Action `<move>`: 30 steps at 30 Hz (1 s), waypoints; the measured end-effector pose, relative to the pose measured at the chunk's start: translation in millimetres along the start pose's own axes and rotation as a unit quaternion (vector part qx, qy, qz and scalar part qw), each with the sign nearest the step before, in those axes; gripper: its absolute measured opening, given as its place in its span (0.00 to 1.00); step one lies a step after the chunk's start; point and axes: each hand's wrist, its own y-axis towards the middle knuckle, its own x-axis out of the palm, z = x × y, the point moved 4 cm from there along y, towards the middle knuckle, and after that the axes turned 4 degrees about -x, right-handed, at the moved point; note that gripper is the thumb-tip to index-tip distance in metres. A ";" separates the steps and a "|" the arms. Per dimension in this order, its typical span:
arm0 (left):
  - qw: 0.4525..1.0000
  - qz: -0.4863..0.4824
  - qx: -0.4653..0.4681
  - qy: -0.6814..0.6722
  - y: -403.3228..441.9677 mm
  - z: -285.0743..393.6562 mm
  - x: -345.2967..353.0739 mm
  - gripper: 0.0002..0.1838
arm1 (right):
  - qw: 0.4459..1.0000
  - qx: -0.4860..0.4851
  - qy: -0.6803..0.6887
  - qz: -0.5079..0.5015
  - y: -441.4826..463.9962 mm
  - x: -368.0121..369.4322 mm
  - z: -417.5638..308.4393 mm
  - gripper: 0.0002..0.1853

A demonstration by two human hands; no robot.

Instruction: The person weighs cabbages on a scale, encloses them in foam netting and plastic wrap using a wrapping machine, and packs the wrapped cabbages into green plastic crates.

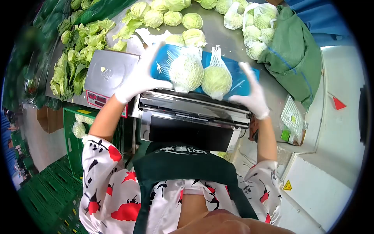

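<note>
Two cabbages in white mesh nets, a left one (186,73) and a right one (217,81), sit side by side on a blue tray (241,82) partly covered with clear film. The tray rests over a metal machine (194,105) with a dark front panel. My left hand (146,74), in a white glove, is at the tray's left end, thumb and fingers spread, the thumb near the left cabbage. At the tray's right end is my gloved right hand (252,93), its fingers apart on either side of the corner. Whether either hand grips the tray is unclear.
A scale (111,72) stands left of the machine, with loose leaves (76,64) beyond it. Bare cabbages (154,18) line the back of the metal table. Netted cabbages (257,25) and a green sack (296,54) are at the right. A green crate (72,144) stands at lower left.
</note>
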 end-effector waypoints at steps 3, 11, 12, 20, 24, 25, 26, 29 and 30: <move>0.974 -0.187 0.034 0.124 16.7 -28.6 50.1 0.67 | 0.990 -0.054 -0.069 -0.112 17.9 42.5 51.1 0.63; 0.983 -0.128 -0.106 -0.081 25.8 -61.6 73.8 0.61 | 0.979 0.066 0.194 -0.006 25.0 70.0 77.9 0.59; 0.980 -0.118 -0.120 -0.110 22.0 -62.4 75.8 0.60 | 0.966 0.075 0.246 0.018 21.0 74.0 79.8 0.58; 0.802 -0.188 -0.332 -0.459 -38.8 -17.6 81.9 0.39 | 0.834 0.288 0.470 -0.001 -55.1 82.6 36.0 0.32; 0.692 -0.287 -0.426 -0.508 -108.9 16.3 84.4 0.34 | 0.759 0.379 0.526 -0.055 -124.5 88.3 -12.2 0.37; 0.661 -0.327 -0.452 -0.502 -130.0 26.4 85.0 0.35 | 0.739 0.411 0.525 -0.096 -150.8 97.3 -17.1 0.36; 0.643 -0.346 -0.476 -0.491 -152.8 29.4 88.2 0.37 | 0.718 0.440 0.522 -0.137 -173.5 106.6 -21.9 0.36; 0.594 -0.413 -0.507 -0.468 -191.5 30.0 99.7 0.41 | 0.638 0.532 0.536 -0.150 -203.4 130.4 -42.1 0.36; 0.578 -0.415 -0.519 -0.474 -196.7 24.5 106.0 0.41 | 0.628 0.528 0.555 -0.137 -203.4 136.2 -42.7 0.36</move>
